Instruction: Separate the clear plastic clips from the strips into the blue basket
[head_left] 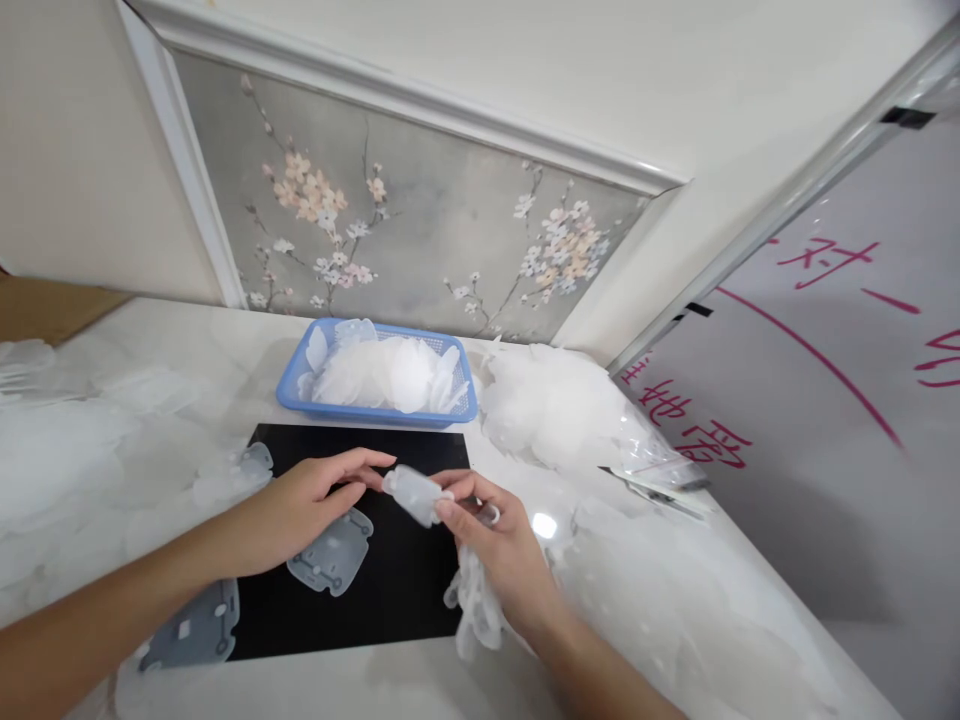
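Over a black mat my right hand (499,535) is closed on a translucent plastic piece (415,494), pinched between thumb and fingers. A bunch of similar clear pieces (478,605) hangs below the same palm. My left hand (322,497) reaches in from the left with its fingers stretched out, its tips close to the piece's left end; whether they touch it I cannot tell. Beneath that hand lies a squarish translucent plate (332,552) with notched edges. Another such plate (196,628) sits at the mat's lower left corner, partly behind my left forearm.
The black mat (405,590) lies on a white table. Behind it stands a blue basket (375,412) full of translucent pieces. More pieces are heaped at the left (60,470) and right (555,400). A thin pointed tool (652,490) lies at right, near a whiteboard (810,420).
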